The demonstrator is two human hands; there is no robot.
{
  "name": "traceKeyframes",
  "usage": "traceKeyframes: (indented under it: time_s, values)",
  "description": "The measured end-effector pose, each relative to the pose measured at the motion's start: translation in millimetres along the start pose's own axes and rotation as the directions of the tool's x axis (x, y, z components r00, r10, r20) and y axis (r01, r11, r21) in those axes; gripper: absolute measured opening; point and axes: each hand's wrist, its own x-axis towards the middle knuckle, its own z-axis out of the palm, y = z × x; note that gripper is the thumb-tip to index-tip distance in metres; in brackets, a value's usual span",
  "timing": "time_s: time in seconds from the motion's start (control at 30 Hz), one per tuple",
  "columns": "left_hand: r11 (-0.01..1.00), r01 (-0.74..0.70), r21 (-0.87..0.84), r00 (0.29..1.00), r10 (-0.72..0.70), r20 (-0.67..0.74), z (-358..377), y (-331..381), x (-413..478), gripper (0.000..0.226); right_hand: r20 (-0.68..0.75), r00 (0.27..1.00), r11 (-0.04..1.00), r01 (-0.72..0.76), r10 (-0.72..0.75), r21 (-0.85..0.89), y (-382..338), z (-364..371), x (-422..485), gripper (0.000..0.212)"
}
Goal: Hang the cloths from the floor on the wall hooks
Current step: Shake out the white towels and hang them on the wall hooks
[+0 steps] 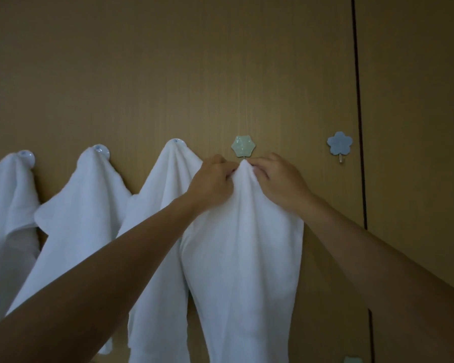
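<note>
Brown wall point(168, 74) backs a white cloth point(244, 244), peak bunched.

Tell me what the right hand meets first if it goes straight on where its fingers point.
The right hand points left, so past the pinched peak of the white cloth it would likely meet the left hand. The green hook sits just above that line.
</note>
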Motion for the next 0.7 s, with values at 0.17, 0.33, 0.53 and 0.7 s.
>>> traceKeyframes:
  time_s: [0.17,0.33,0.53,0.7]
  values:
    - [0.985,0.035,0.169,0.996,-0.022,-0.081,-3.5,16.5,-3.5,0.033,-0.086,0.996,0.998,0.015,-0.019,-0.053,-6.3,-2.6,-3.9,0.030]
    - [0.923,0.008,0.384,0.997,0.024,-0.077,-3.8,24.2,-2.8,0.022,-0.095,0.992,0.951,0.049,-0.081,-0.306,-10.2,-3.7,-1.7,0.027]
    - [0.963,0.146,0.225,0.989,-0.137,-0.056,-5.5,33.1,-1.3,0.029,-0.022,1.000,0.997,-0.007,0.006,-0.078,-14.8,-2.7,-1.7,0.017]
    - [0.980,0.189,-0.069,0.982,-0.190,-0.001,-7.1,36.7,-7.6,0.013,0.023,0.996,0.986,-0.092,0.090,0.136,-15.1,4.9,-15.9,0.019]
